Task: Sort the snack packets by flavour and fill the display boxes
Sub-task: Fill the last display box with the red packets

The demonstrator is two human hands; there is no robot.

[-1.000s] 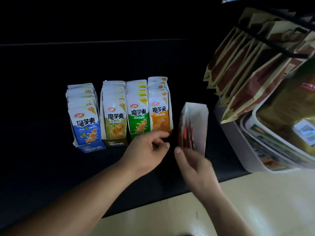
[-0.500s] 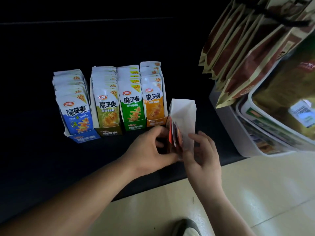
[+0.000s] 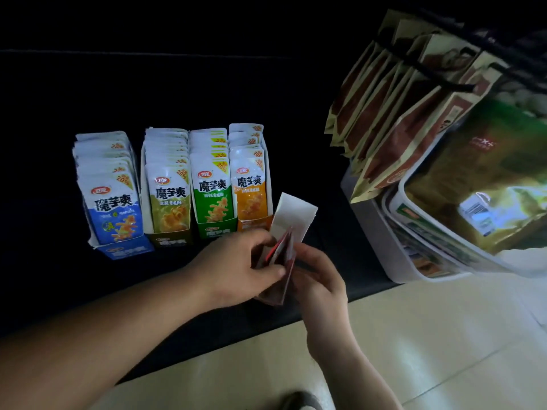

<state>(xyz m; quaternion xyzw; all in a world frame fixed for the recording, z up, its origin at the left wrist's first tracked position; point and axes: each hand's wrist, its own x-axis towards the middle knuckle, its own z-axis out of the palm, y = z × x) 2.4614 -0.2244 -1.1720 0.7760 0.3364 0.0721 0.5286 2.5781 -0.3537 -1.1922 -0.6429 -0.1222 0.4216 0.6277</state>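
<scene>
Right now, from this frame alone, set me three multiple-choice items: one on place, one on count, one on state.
1. Farthest left in the row of filled boxes stands: A the orange one; B the blue cardboard display box; C the green one.
2. Filled boxes in that row: A two; B six; C four.
3. The white-lined cardboard box of red packets is: A held by both hands; B standing untouched in the row; C lying on the floor.
Answers: 1 B, nothing stands left of it. 2 C, four coloured fronts sit side by side. 3 A, the left hand and right hand grip it.
</scene>
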